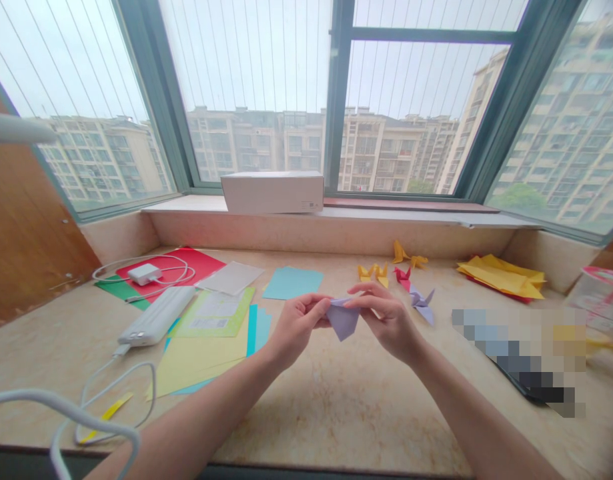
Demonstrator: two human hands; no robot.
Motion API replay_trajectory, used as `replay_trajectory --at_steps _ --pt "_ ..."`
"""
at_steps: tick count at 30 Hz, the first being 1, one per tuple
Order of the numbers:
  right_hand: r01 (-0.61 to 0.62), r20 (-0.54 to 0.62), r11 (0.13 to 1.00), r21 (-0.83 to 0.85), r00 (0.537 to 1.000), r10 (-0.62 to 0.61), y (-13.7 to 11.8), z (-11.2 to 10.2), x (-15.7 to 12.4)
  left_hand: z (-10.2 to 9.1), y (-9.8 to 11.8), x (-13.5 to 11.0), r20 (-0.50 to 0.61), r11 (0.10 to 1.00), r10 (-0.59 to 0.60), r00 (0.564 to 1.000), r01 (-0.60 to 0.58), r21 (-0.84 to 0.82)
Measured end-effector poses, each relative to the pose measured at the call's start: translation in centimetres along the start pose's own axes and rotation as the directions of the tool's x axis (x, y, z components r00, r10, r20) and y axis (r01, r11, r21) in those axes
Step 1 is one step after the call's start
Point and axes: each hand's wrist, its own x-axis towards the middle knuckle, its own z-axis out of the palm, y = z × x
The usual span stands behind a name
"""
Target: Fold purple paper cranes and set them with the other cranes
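Observation:
A small folded piece of lavender origami paper [343, 321] is held up between my two hands, above the stone counter. My left hand [306, 319] pinches its left upper corner between thumb and fingers. On the other side, my right hand [383, 312] grips the right upper edge, with its index finger along the top. The paper's point hangs downward. Just beyond my right hand stand folded paper cranes: yellow ones [373, 274], a red one [402, 277] and a lavender one [423, 305].
Left lie a white power bank [157, 316] with cables, a charger plug [145, 274], and coloured sheets, including a blue square [293, 283] and pale yellow paper [201, 360]. Right are yellow folded papers [501, 275], a pixelated dark object [531, 383] and a plastic cup [599, 300]. A white box [272, 193] stands on the sill.

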Motion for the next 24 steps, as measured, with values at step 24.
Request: replay_trajectory --at_steps 24 --pt "-0.373 -0.092 0.876 0.306 0.904 0.417 0.5 0.9 0.3 0.0 -0.7 -0.2 0.002 0.957 0.202 0.979 -0.198 0.214"
